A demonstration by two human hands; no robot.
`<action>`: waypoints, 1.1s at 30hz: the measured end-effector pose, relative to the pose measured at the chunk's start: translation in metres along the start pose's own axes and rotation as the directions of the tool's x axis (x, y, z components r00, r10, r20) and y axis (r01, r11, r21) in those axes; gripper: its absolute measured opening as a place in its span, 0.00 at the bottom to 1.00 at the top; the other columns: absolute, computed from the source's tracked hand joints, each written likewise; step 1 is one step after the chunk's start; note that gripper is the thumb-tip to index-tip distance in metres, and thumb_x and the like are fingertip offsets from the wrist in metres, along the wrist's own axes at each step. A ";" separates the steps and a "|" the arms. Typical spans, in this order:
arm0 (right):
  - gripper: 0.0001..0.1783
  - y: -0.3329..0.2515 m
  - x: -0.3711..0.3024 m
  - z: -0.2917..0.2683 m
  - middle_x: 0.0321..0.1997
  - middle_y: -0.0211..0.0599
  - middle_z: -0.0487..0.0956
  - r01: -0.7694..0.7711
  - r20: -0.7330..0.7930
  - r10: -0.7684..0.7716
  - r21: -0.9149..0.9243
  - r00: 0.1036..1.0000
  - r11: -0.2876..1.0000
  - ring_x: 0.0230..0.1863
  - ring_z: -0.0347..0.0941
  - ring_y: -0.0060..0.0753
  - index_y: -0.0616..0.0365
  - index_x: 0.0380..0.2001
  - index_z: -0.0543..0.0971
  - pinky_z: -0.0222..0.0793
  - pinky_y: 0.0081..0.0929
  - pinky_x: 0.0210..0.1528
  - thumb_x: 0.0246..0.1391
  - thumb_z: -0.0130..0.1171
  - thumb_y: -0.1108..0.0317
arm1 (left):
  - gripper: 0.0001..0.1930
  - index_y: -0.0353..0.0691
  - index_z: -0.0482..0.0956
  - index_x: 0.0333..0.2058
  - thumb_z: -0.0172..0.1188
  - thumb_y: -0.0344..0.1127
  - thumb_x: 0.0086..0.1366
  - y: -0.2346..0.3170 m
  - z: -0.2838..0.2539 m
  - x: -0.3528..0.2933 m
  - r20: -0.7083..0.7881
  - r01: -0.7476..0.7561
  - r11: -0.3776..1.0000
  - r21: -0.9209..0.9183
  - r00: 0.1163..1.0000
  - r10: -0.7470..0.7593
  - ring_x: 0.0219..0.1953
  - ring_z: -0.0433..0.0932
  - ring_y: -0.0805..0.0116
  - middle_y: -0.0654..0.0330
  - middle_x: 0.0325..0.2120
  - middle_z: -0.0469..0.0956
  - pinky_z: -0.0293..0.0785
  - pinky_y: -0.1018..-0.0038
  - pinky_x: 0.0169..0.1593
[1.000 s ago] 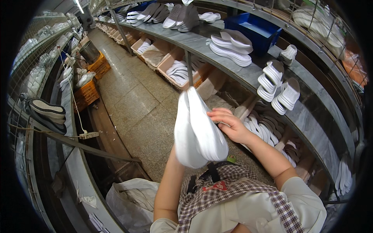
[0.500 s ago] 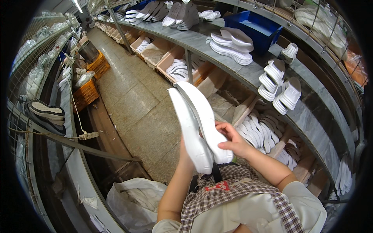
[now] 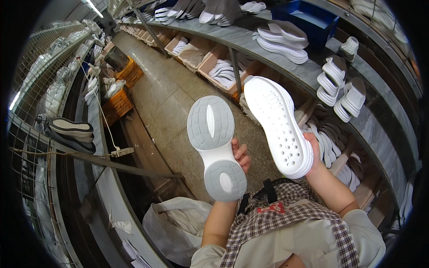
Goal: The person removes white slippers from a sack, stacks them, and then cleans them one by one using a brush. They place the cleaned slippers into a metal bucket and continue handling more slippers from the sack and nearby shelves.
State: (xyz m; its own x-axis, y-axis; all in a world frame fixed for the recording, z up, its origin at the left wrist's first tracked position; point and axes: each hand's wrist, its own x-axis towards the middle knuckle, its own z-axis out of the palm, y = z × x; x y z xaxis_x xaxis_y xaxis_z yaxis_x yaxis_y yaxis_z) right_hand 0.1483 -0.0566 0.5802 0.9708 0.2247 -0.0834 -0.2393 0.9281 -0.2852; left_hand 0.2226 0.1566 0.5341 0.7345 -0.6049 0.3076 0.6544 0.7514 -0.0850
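Note:
My left hand (image 3: 240, 156) grips a shoe sole (image 3: 213, 121) whose grey tread faces up, two grey pads joined by a white waist. The fingers curl round its right edge, and the palm is hidden beneath. My right hand (image 3: 313, 152) holds a second, white shoe sole (image 3: 278, 120) by its heel end. This one shows its inner side, with round holes at the heel and small slots toward the toe. The two soles are held apart, side by side above the aisle floor.
A grey shelf (image 3: 250, 42) on the right carries stacked soles (image 3: 282, 41) and a blue bin (image 3: 305, 22). Under it stand pink crates (image 3: 206, 67) of soles. Left are a wire rack (image 3: 40, 71), a dark shoe sole stack (image 3: 71, 134), orange crates (image 3: 117, 106) and a white sack (image 3: 175, 225).
The soles, held together on edge before, are now apart. The left one has turned tread up, and the right one has moved right with its inner side showing. The view has shifted slightly.

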 end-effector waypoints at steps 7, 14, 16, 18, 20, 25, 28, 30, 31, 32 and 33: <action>0.43 0.024 0.003 0.001 0.66 0.40 0.56 -0.003 -0.051 -0.081 -0.860 0.995 0.510 0.65 0.54 0.33 0.58 0.65 0.52 0.53 0.32 0.64 0.48 0.61 0.68 | 0.22 0.40 0.65 0.55 0.50 0.44 0.65 -0.029 -0.044 0.018 -0.219 0.144 0.336 0.931 0.956 0.197 0.54 0.67 0.58 0.53 0.55 0.64 0.74 0.64 0.47; 0.52 -0.008 -0.017 -0.031 0.67 0.59 0.48 0.048 -0.051 -0.280 -0.941 0.959 0.336 0.67 0.48 0.47 0.69 0.64 0.39 0.47 0.33 0.66 0.53 0.57 0.48 | 0.37 0.43 0.41 0.65 0.51 0.28 0.62 -0.072 -0.005 0.059 -0.447 0.368 0.495 0.787 0.893 0.047 0.55 0.66 0.53 0.43 0.60 0.51 0.74 0.58 0.48; 0.62 -0.018 -0.027 -0.024 0.66 0.63 0.46 -0.006 -0.080 -0.416 -0.984 0.906 0.177 0.68 0.44 0.52 0.72 0.62 0.31 0.46 0.35 0.67 0.47 0.62 0.46 | 0.43 0.41 0.28 0.65 0.47 0.20 0.60 -0.096 0.003 0.075 -0.481 0.466 0.254 0.847 0.877 -0.003 0.58 0.62 0.49 0.39 0.61 0.49 0.71 0.61 0.52; 0.58 -0.039 -0.041 -0.011 0.61 0.63 0.56 0.056 -0.108 -0.595 -0.967 0.796 0.250 0.64 0.55 0.49 0.71 0.62 0.34 0.56 0.37 0.63 0.47 0.63 0.50 | 0.43 0.42 0.28 0.65 0.46 0.19 0.59 -0.116 0.009 0.095 -0.370 0.381 0.129 0.915 0.923 -0.106 0.61 0.56 0.48 0.39 0.62 0.47 0.63 0.63 0.58; 0.52 -0.080 -0.066 0.001 0.54 0.60 0.66 0.007 -0.420 -0.533 -0.781 0.734 0.625 0.54 0.69 0.47 0.71 0.61 0.39 0.68 0.39 0.54 0.51 0.58 0.51 | 0.41 0.42 0.28 0.65 0.46 0.24 0.61 -0.124 0.013 0.114 -0.398 0.481 0.371 0.794 0.873 -0.281 0.64 0.52 0.52 0.39 0.63 0.45 0.51 0.62 0.64; 0.35 -0.196 -0.123 0.011 0.47 0.53 0.75 0.454 -0.374 -0.678 -0.531 0.633 0.716 0.46 0.75 0.43 0.66 0.54 0.63 0.73 0.38 0.48 0.56 0.45 0.46 | 0.30 0.47 0.43 0.65 0.44 0.43 0.68 -0.132 -0.007 0.183 -0.194 0.229 0.145 0.962 0.956 -0.220 0.65 0.53 0.57 0.52 0.65 0.49 0.52 0.61 0.62; 0.32 -0.266 -0.113 -0.004 0.47 0.46 0.77 0.443 -0.415 -0.713 -0.576 0.565 0.687 0.49 0.74 0.39 0.63 0.50 0.71 0.68 0.36 0.53 0.55 0.46 0.45 | 0.32 0.46 0.44 0.65 0.43 0.49 0.68 -0.143 -0.033 0.236 -0.164 0.180 0.101 0.979 0.975 -0.147 0.65 0.51 0.59 0.52 0.64 0.50 0.47 0.64 0.63; 0.29 -0.298 -0.099 -0.018 0.48 0.39 0.77 0.426 -0.466 -0.703 -0.569 0.538 0.703 0.49 0.73 0.37 0.60 0.48 0.74 0.64 0.34 0.56 0.56 0.45 0.45 | 0.31 0.41 0.43 0.65 0.42 0.46 0.69 -0.154 -0.050 0.274 -0.199 0.222 0.147 0.964 0.967 -0.159 0.65 0.50 0.57 0.50 0.64 0.49 0.46 0.65 0.64; 0.29 -0.309 -0.092 -0.026 0.48 0.38 0.77 0.399 -0.450 -0.670 -0.559 0.590 0.727 0.50 0.73 0.36 0.59 0.48 0.74 0.63 0.34 0.57 0.57 0.44 0.45 | 0.32 0.41 0.42 0.65 0.41 0.49 0.69 -0.160 -0.060 0.293 -0.260 0.281 0.124 0.951 0.952 -0.164 0.65 0.50 0.57 0.49 0.64 0.50 0.46 0.64 0.64; 0.29 -0.319 -0.086 -0.034 0.48 0.37 0.77 0.380 -0.499 -0.642 -0.531 0.582 0.757 0.50 0.73 0.36 0.58 0.48 0.74 0.63 0.33 0.57 0.57 0.43 0.44 | 0.33 0.41 0.41 0.65 0.40 0.52 0.69 -0.166 -0.070 0.311 -0.298 0.320 0.115 0.940 0.939 -0.172 0.65 0.50 0.57 0.49 0.64 0.50 0.46 0.64 0.64; 0.32 -0.325 -0.082 -0.042 0.52 0.36 0.75 0.339 -0.532 -0.618 -0.532 0.578 0.776 0.54 0.70 0.36 0.57 0.51 0.73 0.60 0.34 0.59 0.58 0.39 0.42 | 0.35 0.41 0.40 0.65 0.38 0.55 0.69 -0.171 -0.081 0.328 -0.338 0.360 0.104 0.927 0.923 -0.181 0.65 0.50 0.57 0.49 0.64 0.50 0.45 0.64 0.64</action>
State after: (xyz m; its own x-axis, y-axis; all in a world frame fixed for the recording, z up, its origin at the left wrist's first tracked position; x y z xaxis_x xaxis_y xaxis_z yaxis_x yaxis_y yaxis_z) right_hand 0.1459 -0.3893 0.6394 0.7023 -0.6019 -0.3802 0.1368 0.6382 -0.7577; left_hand 0.3661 -0.1918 0.5727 0.6204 -0.7840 -0.0209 0.1660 0.1052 0.9805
